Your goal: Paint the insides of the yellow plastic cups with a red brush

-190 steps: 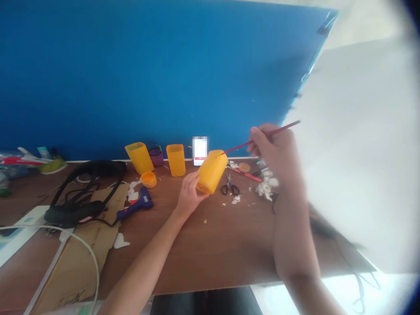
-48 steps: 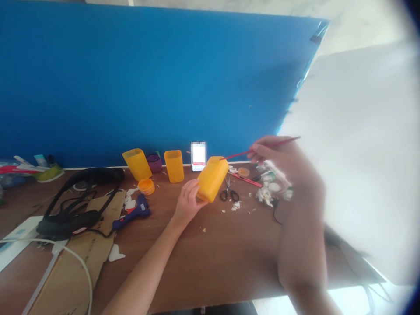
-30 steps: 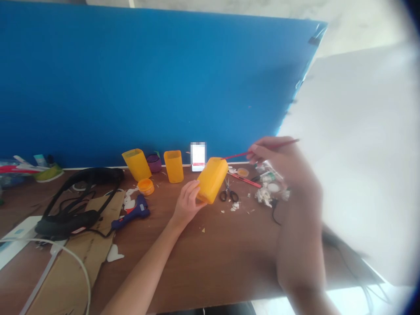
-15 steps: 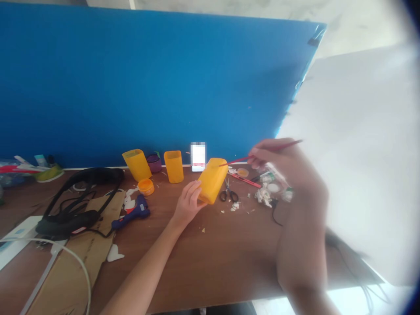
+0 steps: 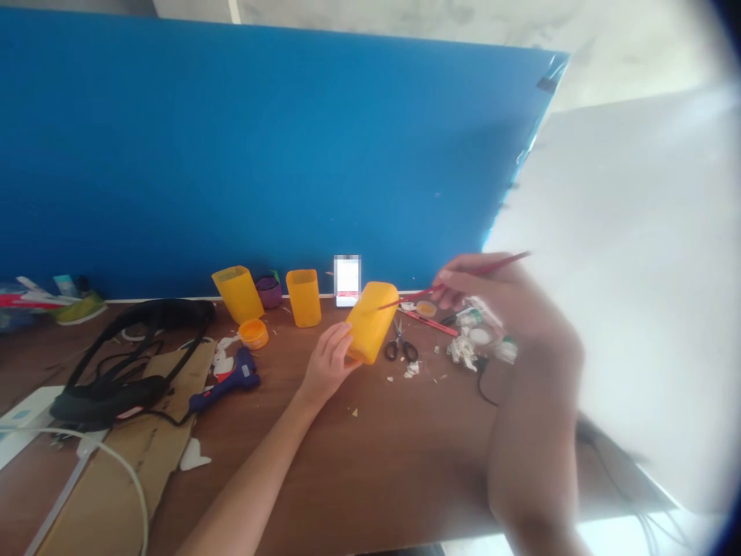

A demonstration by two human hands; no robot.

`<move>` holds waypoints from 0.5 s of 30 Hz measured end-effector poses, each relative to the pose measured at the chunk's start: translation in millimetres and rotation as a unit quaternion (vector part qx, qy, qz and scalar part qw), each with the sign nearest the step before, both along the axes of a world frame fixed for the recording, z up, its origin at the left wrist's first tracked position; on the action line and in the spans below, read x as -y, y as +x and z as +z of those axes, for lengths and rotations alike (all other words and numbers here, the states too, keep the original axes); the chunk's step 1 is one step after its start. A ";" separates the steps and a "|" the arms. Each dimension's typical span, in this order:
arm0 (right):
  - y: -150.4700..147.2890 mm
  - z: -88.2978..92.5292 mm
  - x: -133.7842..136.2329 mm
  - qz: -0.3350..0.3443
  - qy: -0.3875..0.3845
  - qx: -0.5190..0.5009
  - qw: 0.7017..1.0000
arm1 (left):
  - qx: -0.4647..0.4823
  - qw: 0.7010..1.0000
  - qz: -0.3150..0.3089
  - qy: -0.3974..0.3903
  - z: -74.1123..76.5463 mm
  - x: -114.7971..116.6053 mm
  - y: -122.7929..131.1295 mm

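Note:
A yellow container [image 5: 375, 320], tilted above the table, is held at its lower end by my left hand [image 5: 331, 361]. My right hand [image 5: 466, 282] pinches a thin red paintbrush [image 5: 417, 294], whose tip lies on the upper side of the container. Two more yellow containers stand behind to the left, one leaning [image 5: 238, 295] and one upright [image 5: 304, 298]. Nearer me than these is a small open pot of orange-yellow paint [image 5: 253, 333]. Black-handled scissors [image 5: 400, 344] lie just right of the held container.
A blue glue gun [image 5: 228, 382], cardboard [image 5: 136, 463] and a black strapped item [image 5: 98, 394] occupy the left of the brown table [image 5: 370, 479]. A blurred phone-like screen [image 5: 347, 279] stands against the blue board [image 5: 260, 154]. Crumpled white scraps [image 5: 463, 351] lie right.
The brush tip has moved slightly left and down along the held container, and my right hand has shifted a little the same way. The view has shifted slightly.

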State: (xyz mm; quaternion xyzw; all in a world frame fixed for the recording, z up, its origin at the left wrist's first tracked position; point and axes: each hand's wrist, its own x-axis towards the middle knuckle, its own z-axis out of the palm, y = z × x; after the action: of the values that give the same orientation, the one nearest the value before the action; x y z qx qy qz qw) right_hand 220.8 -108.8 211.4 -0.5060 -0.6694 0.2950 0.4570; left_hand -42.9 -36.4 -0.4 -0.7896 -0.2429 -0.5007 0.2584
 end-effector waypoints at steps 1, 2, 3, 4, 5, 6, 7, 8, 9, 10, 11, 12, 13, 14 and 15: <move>0.0 -1.1 -2.1 -0.020 0.016 -0.004 1.000 | -0.001 1.000 -0.001 -0.001 -0.3 0.0 0.1; -0.2 -2.3 -4.7 -0.041 0.034 -0.008 0.999 | 0.000 1.000 -0.001 -0.001 -0.7 0.0 0.2; -0.7 -3.4 -7.1 -0.057 0.048 -0.011 0.997 | 0.003 1.000 0.000 -0.002 -0.9 0.0 0.3; -1.2 -3.9 -8.9 -0.061 0.053 -0.011 0.997 | 0.004 1.000 0.000 -0.002 -1.2 0.0 0.4; -1.7 -3.9 -9.6 -0.054 0.049 -0.009 0.997 | 0.005 1.000 -0.001 -0.004 -1.4 -0.1 0.4; -2.1 -3.3 -9.0 -0.039 0.039 -0.006 0.998 | 0.006 1.000 -0.001 -0.007 -1.5 -0.3 0.3; -2.3 -2.1 -7.3 -0.020 0.025 -0.002 0.999 | 0.007 1.000 -0.002 -0.010 -1.7 -0.6 0.1; -2.5 -0.6 -4.9 -0.002 0.011 0.004 1.000 | 0.007 1.000 -0.003 -0.012 -1.9 -1.0 -0.1; -2.7 0.9 -2.4 0.013 -0.002 0.009 1.000 | 0.008 1.000 -0.004 -0.014 -2.1 -1.4 -0.3; -2.8 2.0 -0.6 0.021 -0.010 0.011 1.000 | 0.009 1.000 -0.004 -0.015 -2.2 -1.8 -0.4; -3.0 2.6 0.3 0.021 -0.013 0.010 1.000 | 0.010 1.000 -0.005 -0.014 -2.3 -2.2 -0.5; -3.3 2.5 -0.1 0.013 -0.009 0.006 1.000 | 0.009 1.000 -0.006 -0.014 -2.3 -2.5 -0.5; -3.8 1.8 -1.6 -0.003 0.003 -0.002 1.000 | 0.009 1.000 -0.006 -0.013 -2.3 -2.7 -0.3; -4.3 0.7 -3.7 -0.022 0.019 -0.011 1.000 | 0.010 1.000 -0.006 -0.013 -2.3 -2.9 -0.1; -4.9 -0.5 -5.9 -0.038 0.032 -0.017 0.999 | 0.012 1.000 -0.005 -0.013 -2.3 -2.9 0.1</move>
State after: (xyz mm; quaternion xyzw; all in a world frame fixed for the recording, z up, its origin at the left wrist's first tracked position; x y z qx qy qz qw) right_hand 215.9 -102.9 210.8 -0.5107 -0.6509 0.2644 0.4956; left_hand -42.8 -33.5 -2.7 -0.7881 -0.2485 -0.5085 0.2420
